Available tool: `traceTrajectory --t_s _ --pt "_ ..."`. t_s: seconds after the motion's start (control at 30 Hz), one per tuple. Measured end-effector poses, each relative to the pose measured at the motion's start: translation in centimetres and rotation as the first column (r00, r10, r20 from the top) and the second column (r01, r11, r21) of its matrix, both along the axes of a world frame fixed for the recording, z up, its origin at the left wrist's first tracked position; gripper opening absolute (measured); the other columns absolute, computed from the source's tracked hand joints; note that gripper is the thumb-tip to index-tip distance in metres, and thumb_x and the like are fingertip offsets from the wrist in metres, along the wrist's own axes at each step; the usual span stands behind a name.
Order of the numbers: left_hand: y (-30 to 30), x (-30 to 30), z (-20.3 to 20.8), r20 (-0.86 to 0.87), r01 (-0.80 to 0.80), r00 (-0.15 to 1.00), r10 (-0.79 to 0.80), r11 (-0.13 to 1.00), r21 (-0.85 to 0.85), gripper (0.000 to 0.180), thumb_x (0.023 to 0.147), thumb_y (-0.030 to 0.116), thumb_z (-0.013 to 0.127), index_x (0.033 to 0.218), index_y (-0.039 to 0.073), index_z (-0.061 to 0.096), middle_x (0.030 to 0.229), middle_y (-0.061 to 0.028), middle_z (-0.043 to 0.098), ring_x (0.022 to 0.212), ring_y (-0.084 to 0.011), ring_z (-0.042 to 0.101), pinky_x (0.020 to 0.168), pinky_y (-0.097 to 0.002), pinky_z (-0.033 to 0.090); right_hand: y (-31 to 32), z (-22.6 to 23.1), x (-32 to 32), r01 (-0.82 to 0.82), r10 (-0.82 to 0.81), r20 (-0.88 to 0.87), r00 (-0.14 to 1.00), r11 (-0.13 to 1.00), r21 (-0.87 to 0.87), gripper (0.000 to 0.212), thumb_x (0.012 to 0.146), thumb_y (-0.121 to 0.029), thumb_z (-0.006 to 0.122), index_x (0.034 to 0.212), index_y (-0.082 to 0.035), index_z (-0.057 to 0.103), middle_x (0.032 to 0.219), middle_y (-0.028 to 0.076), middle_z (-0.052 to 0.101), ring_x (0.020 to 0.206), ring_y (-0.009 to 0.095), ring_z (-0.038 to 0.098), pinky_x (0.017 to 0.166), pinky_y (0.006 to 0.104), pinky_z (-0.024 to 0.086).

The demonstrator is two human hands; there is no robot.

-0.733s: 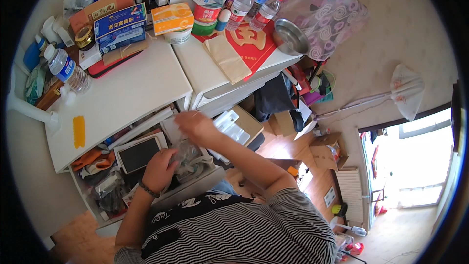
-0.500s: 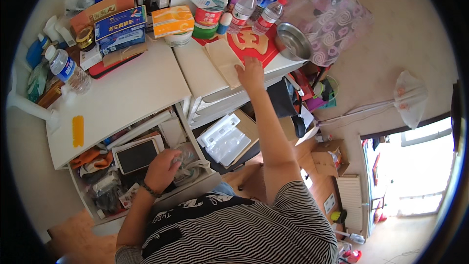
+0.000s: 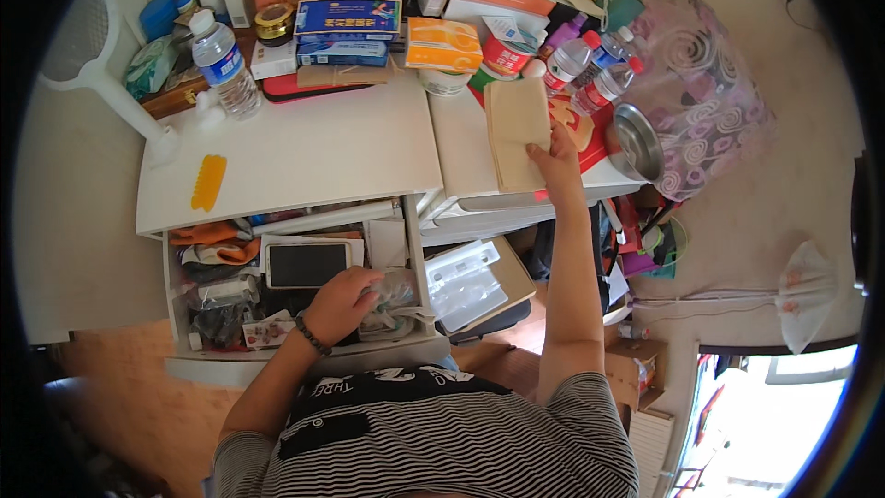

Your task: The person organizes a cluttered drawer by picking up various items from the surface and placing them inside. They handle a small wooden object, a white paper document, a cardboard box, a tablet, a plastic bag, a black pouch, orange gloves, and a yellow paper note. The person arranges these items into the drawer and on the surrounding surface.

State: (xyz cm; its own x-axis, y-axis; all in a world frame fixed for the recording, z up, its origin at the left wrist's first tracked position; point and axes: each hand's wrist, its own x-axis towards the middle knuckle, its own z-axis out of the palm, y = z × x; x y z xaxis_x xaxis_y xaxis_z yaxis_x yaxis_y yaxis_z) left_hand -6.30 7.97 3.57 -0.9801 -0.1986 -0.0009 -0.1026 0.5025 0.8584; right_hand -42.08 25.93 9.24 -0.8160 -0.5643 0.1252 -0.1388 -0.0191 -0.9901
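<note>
My right hand [image 3: 557,164] grips a flat, tan paper packet [image 3: 513,129] by its right edge, thumb on top. The packet is lifted and tilted above the right cabinet top, partly covering a red sheet [image 3: 597,134] with a gold design. Over the pulled-out drawer [image 3: 413,244], my left hand [image 3: 343,304] lies with thumb and fingers apart, beside a clear plastic bag [image 3: 392,290]. A tablet-like device with a dark screen [image 3: 307,265] lies in the drawer just beyond that hand, among orange-and-grey gloves [image 3: 217,247] and small wrapped items.
Several bottles [image 3: 604,85] and a metal bowl [image 3: 638,143] stand at the right. Boxes [image 3: 348,20] crowd the back. A water bottle [image 3: 226,65] and a yellow comb-edged piece [image 3: 208,182] are on the left desktop. White plastic packaging [image 3: 466,284] sits below, right of the drawer.
My right hand has taken hold of the tan packet and raised it off the cabinet top. My left hand stays over the drawer. The whole view has shifted and turned.
</note>
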Motion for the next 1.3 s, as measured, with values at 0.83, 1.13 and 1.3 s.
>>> traceTrajectory --t_s 0.83,1.13,1.3 --pt "0.2 3.4 -0.3 0.066 -0.092 0.994 0.089 0.995 0.040 0.026 0.083 0.011 0.063 0.109 0.004 0.059 0.098 -0.0147 0.062 0.092 -0.0314 0.061 0.079 -0.0383 0.049 -17.9 5.2 0.6 0.183 -0.032 0.336 0.941 0.885 -0.428 0.077 0.080 0.010 0.060 0.146 -0.010 0.024 0.124 0.018 0.052 0.109 0.028 0.057 0.088 0.0435 0.052" --pt "0.3 3.8 -0.8 0.076 -0.061 0.995 0.058 0.997 0.047 0.026 0.083 0.009 0.063 0.109 0.003 0.059 0.099 -0.0148 0.062 0.093 -0.0301 0.063 0.080 -0.0364 0.051 -20.3 2.2 -2.3 0.216 -0.182 0.124 0.975 0.908 -0.359 0.052 0.083 0.002 0.059 0.133 0.002 0.046 0.100 0.015 0.062 0.076 0.022 0.065 0.066 0.0297 0.055" --pt "0.6 2.9 -1.5 0.063 -0.015 0.998 0.015 1.000 0.003 0.027 0.083 0.009 0.064 0.109 0.004 0.059 0.099 -0.0149 0.062 0.091 -0.0301 0.063 0.078 -0.0358 0.051 -18.9 4.6 -2.9 -0.128 0.124 0.122 0.985 0.991 0.029 0.065 0.086 -0.005 0.062 0.143 -0.004 0.030 0.080 0.012 0.063 0.058 0.018 0.062 0.050 0.0291 0.051"
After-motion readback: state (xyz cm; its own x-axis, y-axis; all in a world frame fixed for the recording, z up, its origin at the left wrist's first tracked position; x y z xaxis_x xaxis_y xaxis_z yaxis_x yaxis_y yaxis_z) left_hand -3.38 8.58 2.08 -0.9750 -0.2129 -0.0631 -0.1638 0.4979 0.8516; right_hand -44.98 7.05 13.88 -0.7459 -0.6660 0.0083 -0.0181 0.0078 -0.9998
